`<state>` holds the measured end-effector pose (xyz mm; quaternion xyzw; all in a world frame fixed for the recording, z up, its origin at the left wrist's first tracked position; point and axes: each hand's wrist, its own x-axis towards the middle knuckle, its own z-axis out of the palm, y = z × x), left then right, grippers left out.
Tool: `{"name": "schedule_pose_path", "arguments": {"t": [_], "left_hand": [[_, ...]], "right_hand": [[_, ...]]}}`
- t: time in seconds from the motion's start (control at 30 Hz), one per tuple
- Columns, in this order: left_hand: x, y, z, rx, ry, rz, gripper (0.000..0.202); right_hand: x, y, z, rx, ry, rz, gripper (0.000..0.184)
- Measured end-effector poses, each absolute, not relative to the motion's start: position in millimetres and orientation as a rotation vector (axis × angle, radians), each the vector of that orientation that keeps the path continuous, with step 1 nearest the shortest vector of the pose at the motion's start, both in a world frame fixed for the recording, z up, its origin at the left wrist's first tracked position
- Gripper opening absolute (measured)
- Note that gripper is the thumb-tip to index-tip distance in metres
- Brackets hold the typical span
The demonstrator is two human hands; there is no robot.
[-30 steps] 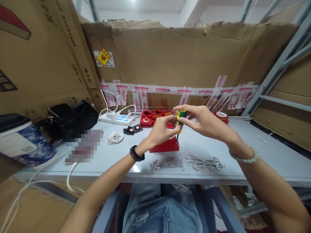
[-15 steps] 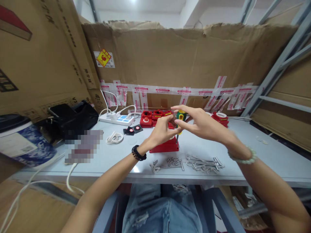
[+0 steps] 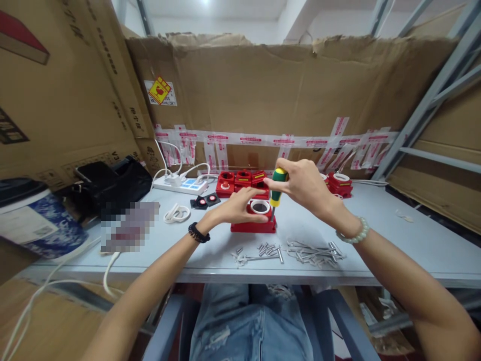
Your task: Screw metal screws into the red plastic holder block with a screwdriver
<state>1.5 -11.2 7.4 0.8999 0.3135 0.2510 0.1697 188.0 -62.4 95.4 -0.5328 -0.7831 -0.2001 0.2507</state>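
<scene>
A red plastic block with a white ring on top (image 3: 254,224) sits on the grey table (image 3: 394,245) in front of me. My left hand (image 3: 236,206) lies on the block's left side with fingers stretched flat, steadying it. My right hand (image 3: 300,184) is closed round the green and yellow handle of a screwdriver (image 3: 277,189), which stands upright with its tip at the block's right corner. Loose metal screws and pins (image 3: 289,250) lie just in front of the block.
More red blocks (image 3: 242,180) stand in a row at the back, others at the right (image 3: 340,183). A white power strip (image 3: 180,184), a black bag (image 3: 112,183), a white ring part (image 3: 176,214) and a blue-patterned tub (image 3: 33,218) are at the left. Cardboard walls surround the table.
My left hand let go of the screwdriver handle and dropped onto the red block. My right hand closed fully round the handle and holds it upright over the block.
</scene>
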Motion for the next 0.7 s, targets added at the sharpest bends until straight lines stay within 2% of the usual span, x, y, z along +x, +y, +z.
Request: {"name": "schedule_pose_path", "arguments": {"t": [0.1, 0.17, 0.37, 0.5, 0.7], "left_hand": [[-19.0, -4.3, -5.6, 2.568, 0.943, 0.477, 0.077], [-25.3, -3.0, -10.8, 2.558, 0.931, 0.445, 0.075], [-24.6, -5.3, -14.0, 2.644, 0.941, 0.503, 0.068], [-26.6, -6.4, -18.5, 2.677, 1.092, 0.556, 0.063], [-27.6, -17.0, -29.6, 2.505, 1.356, 0.779, 0.079]], "right_hand": [[184.6, -56.2, 88.3, -1.452, -2.054, -0.62, 0.033], [181.9, -55.1, 85.1, -1.446, -2.026, -0.654, 0.035], [175.1, -59.6, 81.0, -1.548, -1.865, -0.729, 0.035], [186.3, -51.3, 83.1, -1.476, -1.807, -0.609, 0.03], [214.5, -46.0, 95.1, -1.253, -1.621, -0.423, 0.024]]}}
